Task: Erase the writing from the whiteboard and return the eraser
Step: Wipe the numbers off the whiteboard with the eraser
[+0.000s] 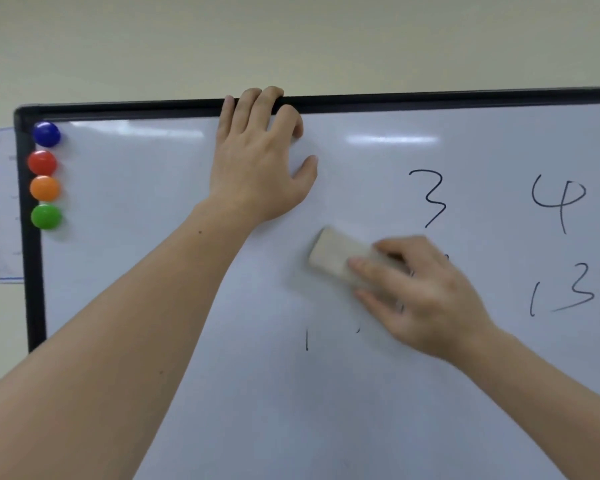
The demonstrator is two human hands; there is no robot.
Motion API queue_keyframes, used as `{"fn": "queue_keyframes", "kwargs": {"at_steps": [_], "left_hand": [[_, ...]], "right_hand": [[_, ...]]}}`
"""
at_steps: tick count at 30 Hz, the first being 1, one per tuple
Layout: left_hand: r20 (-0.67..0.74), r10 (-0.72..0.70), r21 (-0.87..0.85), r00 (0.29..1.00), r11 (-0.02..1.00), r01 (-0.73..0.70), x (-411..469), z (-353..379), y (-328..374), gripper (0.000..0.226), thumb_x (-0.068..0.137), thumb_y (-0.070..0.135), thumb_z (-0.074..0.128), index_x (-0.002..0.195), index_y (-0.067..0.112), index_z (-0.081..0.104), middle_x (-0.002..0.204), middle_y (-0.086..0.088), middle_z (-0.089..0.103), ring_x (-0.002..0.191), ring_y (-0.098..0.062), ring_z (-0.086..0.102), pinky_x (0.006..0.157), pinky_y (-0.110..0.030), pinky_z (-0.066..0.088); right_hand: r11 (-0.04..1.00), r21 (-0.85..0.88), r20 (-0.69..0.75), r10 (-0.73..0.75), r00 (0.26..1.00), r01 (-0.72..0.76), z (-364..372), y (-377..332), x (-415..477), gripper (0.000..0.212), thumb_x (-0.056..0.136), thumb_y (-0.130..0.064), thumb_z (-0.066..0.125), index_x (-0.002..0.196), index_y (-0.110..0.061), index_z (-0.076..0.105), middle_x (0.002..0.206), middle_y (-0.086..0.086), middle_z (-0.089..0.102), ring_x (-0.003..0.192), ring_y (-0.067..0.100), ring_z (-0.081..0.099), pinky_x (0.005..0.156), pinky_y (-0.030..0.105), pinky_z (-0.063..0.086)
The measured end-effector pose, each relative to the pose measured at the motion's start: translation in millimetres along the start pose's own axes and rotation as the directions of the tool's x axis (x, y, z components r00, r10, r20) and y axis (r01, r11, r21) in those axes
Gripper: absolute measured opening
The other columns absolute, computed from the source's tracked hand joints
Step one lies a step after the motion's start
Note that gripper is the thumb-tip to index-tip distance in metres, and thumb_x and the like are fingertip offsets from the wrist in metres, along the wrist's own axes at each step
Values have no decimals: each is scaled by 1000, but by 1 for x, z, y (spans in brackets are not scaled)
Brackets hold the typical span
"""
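Pale wall (291, 39) stood behind the whiteboard (153, 271), which filled most of my view inside its black frame (430, 98).

My left hand (257, 164) lay flat on the board near its top, fingers (257, 98) hooked over the frame's upper edge and thumb spread out to the right. My right hand (426, 292) gripped the eraser (336, 256), thumb on its near side and fingers closed over its far end, pressing it against the board just below and to the right of my left hand. I had one eraser: a beige, blocky bar, tilted so its free end pointed up and to the left, blurred at the edges.

Around the hands I counted three clear marks of writing: a 3 (430, 197) just above my right hand, a 4 (558, 202) to its right, and a 13 (565, 289) below that. One short stroke (306, 339) remained below the eraser, with small traces partly hidden by my right hand that I could not read.

Four round magnets (45, 174) sat in a column at the board's left edge: blue, red, orange, green from top down. Some paper (4, 202) hung on the wall beside the frame.
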State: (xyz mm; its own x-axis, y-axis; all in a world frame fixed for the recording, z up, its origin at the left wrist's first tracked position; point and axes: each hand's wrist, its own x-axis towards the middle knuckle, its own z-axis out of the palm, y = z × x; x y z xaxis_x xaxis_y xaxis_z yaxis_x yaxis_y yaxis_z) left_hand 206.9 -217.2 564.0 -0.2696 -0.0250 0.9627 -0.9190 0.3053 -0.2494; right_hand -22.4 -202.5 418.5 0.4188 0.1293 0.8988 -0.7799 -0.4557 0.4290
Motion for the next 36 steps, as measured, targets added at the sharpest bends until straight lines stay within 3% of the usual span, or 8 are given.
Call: {"fn": "queue_keyframes", "kwargs": {"at_steps": [4,10,13,18,21,24,32,36], "left_hand": [[-11,-15,-2,1000,1000,15,-1,3,3,40,83,47,50,108,16,54,146,-10,45,141,-33,35,122,-51,16],[-27,-31,2,999,1000,31,0,3,6,40,83,47,51,108,15,54,144,-9,46,140,-32,35,122,-50,16],[-18,-25,18,1000,1000,26,1,3,5,41,83,48,51,108,16,54,145,-9,46,140,-32,36,122,-51,15],[-30,-43,27,999,999,44,4,5,8,41,82,48,53,107,15,56,139,-11,49,136,-35,40,123,-52,15],[-43,-56,6,997,998,57,9,7,13,42,82,48,54,106,14,58,132,-11,52,130,-34,44,123,-52,14],[-40,-24,-15,999,1000,23,19,12,26,39,84,45,54,105,14,57,129,-7,55,129,-31,46,124,-51,13],[-45,28,-58,999,998,-31,34,34,73,35,84,44,54,102,15,57,129,-5,56,128,-30,47,123,-52,13],[-65,5,-43,998,999,-8,35,38,75,35,84,44,53,102,14,57,124,-5,56,124,-32,49,123,-50,15]], "right_hand": [[981,-15,-96,190,977,-193,0,4,15,33,82,-24,78,113,-13,76,103,18,64,88,36,61,70,43,57],[963,153,173,-248,953,223,20,-50,-26,22,86,-15,71,108,-12,75,99,20,68,80,37,62,64,43,52],[955,159,189,-280,941,251,12,-33,-29,22,89,-16,69,110,-13,75,100,20,68,81,38,63,64,43,53],[999,-49,-34,-4,999,2,-15,41,7,30,85,-23,75,114,-14,76,104,20,66,86,38,64,69,44,57],[958,-81,-172,259,950,-276,-27,73,30,32,87,-26,75,118,-16,73,109,16,62,95,36,60,71,42,56],[939,-48,-196,327,925,-342,-25,76,37,34,87,-27,75,119,-15,71,110,15,60,97,35,58,71,39,53],[993,51,130,-114,985,109,-23,42,-28,29,86,-23,74,113,-13,75,104,20,65,86,37,62,69,41,54],[992,10,107,-129,986,129,-37,76,-20,30,85,-23,76,113,-13,76,103,21,66,84,37,63,69,41,55]]}}
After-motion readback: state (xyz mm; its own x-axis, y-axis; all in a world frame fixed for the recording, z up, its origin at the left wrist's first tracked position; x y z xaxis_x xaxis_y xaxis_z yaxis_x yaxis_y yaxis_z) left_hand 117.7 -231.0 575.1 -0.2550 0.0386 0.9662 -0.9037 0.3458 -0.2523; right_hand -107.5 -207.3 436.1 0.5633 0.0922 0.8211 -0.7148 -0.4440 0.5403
